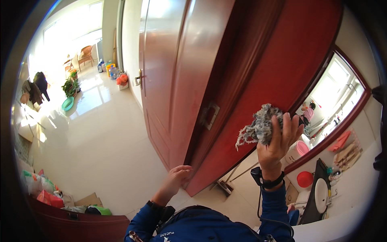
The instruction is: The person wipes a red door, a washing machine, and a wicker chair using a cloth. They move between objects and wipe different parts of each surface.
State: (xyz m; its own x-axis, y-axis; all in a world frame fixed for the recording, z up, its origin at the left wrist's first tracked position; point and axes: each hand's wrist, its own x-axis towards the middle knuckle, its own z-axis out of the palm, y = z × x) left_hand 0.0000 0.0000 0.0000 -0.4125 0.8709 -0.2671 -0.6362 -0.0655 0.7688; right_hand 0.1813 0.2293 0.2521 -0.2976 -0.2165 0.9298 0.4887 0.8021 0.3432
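My right hand [276, 141] presses a shaggy grey and white rag [261, 126] against the dark red door frame panel [278, 68], its fingers spread over the rag and loose strands hanging to the left. My left hand [176, 182] is lower down, fingers stretched out with nothing in them, beside the bottom of the frame. To the left of the panel stands a red-brown door [173, 76], swung open, with a metal handle [139, 79]. A metal strike plate [211, 116] is set in the frame between them.
A mirror [326, 101] and a washbasin [321, 194] are on the right, near a red bowl [305, 179]. Potted plants [70, 86], a green basin [67, 103] and a wicker chair [86, 54] stand far left. Bags [50, 197] lie lower left, by a dark red cabinet [92, 225].
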